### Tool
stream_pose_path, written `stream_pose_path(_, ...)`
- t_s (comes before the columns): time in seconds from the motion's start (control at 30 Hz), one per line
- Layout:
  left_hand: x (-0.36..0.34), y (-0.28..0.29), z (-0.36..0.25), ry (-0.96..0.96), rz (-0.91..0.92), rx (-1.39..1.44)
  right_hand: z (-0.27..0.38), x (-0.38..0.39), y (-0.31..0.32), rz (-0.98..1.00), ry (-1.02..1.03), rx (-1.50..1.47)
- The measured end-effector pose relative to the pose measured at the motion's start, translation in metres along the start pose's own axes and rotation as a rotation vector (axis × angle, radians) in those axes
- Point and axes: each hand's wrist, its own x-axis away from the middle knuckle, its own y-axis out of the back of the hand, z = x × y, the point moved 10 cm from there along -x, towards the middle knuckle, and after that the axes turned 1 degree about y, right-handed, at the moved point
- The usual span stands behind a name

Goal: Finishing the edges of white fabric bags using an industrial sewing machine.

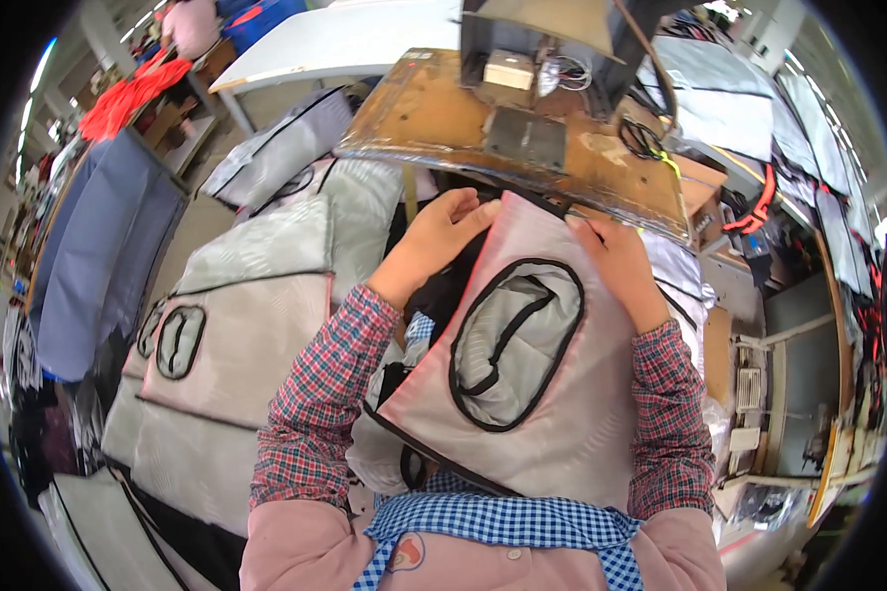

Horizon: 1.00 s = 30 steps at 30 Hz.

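Note:
A light grey fabric panel (601, 394) hangs in front of me, its lower part resting against my lap. It has a red-tinged left edge and an oval opening (466, 340) bound in black, with grey cloth showing through it. My left hand (448, 236) pinches the top left corner between thumb and fingers. At the top right edge, my right hand (616, 256) grips the same panel, thumb on the front and its other fingers partly hidden behind. Black binding (443, 458) runs along the panel's lower edge.
Beyond my hands stands a worn brown worktable (414, 98) with a machine housing (562, 49) on it. Similar grey panels (256, 335) are piled at my left. Blue-grey cloth (108, 246) drapes over a rack farther left. A person in pink (189, 28) sits at the far left.

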Motion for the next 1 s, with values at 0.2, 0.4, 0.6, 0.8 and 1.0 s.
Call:
stream_pose_path(0.2,-0.061,-0.031,-0.006,0.114,0.196,0.372,0.001,-0.022,0.022,-0.06,0.011,-0.019)
stream_pose_path(0.4,-0.089,-0.023,-0.014,0.226,-0.108,0.483,-0.026,-0.046,0.04,-0.102,-0.03,-0.004)
stream_pose_path(0.6,-0.13,-0.02,-0.019,0.194,-0.029,0.335,-0.041,-0.076,0.047,-0.131,-0.04,-0.007)
stream_pose_path(0.8,-0.152,-0.019,-0.023,0.183,-0.087,0.315,-0.045,-0.093,0.055,-0.119,-0.105,-0.021)
stream_pose_path(1.0,-0.169,-0.018,-0.024,0.157,-0.09,0.313,-0.055,-0.107,0.055,-0.06,-0.177,-0.002)
